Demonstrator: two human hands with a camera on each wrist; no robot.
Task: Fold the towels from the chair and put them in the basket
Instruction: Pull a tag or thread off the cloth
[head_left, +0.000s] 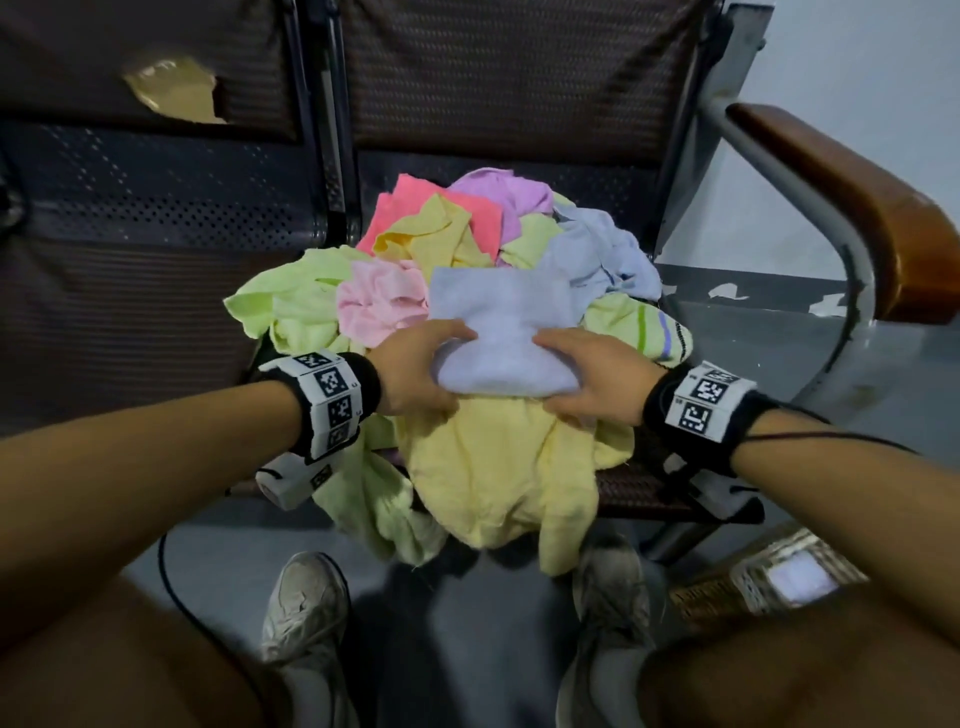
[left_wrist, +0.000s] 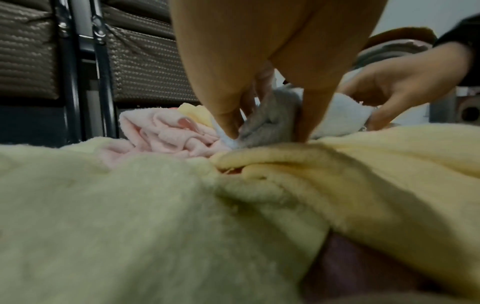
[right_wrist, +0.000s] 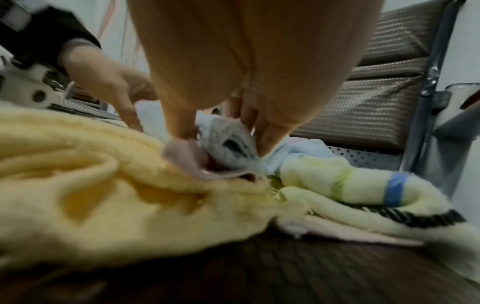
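Note:
A folded pale blue towel (head_left: 506, 332) lies on top of a heap of coloured towels (head_left: 415, 244) on the chair seat. My left hand (head_left: 421, 364) grips its left side, thumb below and fingers above. My right hand (head_left: 587, 374) grips its right side the same way. In the left wrist view the left hand (left_wrist: 259, 127) pinches the pale blue towel (left_wrist: 270, 123), and the right hand (left_wrist: 389, 94) holds the far end. The right wrist view has my right hand (right_wrist: 226, 131) closed on the pale blue towel (right_wrist: 228, 142). A woven basket (head_left: 748, 577) stands on the floor at lower right.
A yellow towel (head_left: 493, 467) hangs over the seat's front edge. A striped towel (head_left: 644, 327) lies to the right. The chair has a wooden armrest (head_left: 852, 197) on the right and a metal frame (head_left: 810, 171). A torn seat back (head_left: 176, 93) is at the left. My shoes (head_left: 306, 603) are below.

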